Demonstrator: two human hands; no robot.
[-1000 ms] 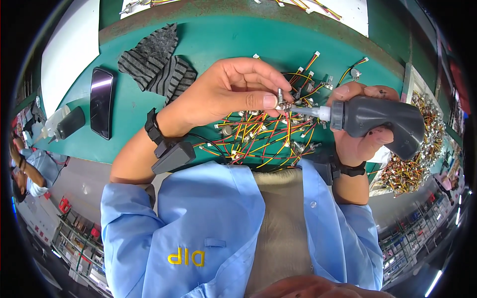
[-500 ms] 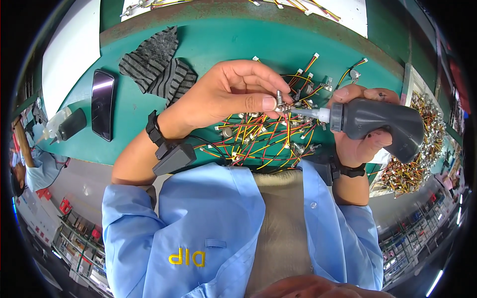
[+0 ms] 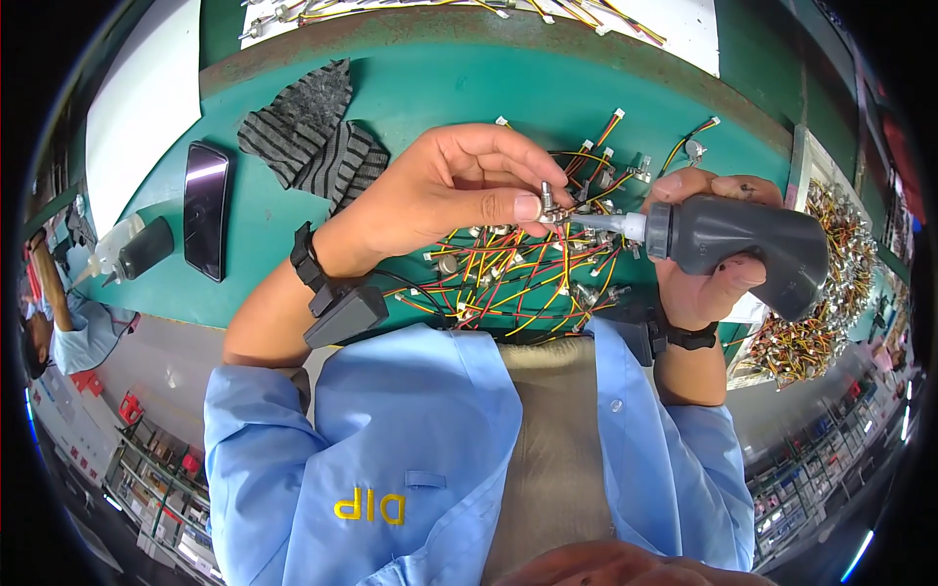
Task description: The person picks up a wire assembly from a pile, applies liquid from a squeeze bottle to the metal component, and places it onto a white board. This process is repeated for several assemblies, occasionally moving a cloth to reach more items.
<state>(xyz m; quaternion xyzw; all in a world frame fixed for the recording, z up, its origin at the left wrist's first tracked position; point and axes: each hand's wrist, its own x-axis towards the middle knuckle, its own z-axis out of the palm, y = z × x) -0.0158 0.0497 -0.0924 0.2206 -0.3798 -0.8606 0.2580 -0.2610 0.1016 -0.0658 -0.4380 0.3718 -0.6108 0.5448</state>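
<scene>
Between thumb and fingers, my left hand (image 3: 445, 190) pinches a small metal potentiometer (image 3: 547, 193) whose shaft points away from me. A dark grey squeeze bottle (image 3: 743, 239) lies tilted on its side in my right hand (image 3: 689, 293), fingers and thumb wrapped round it. Its pale thin nozzle (image 3: 601, 224) reaches left to the potentiometer's terminals; whether the tip touches them I cannot tell. Beneath both hands spreads a loose pile of potentiometers with red, yellow and black wires (image 3: 489, 278), ending in white connectors.
A striped grey cloth (image 3: 313, 132) and a black phone (image 3: 206, 210) lie left on the green table (image 3: 430, 83). Further left are two squeeze bottles (image 3: 145, 248). At right, a tray (image 3: 803, 186) holds a heap of wired parts. More wired parts lie on white sheets (image 3: 684, 34) beyond the ledge.
The whole view has shifted very slightly. Both hands keep nearly the same pose, with the nozzle still at the potentiometer.
</scene>
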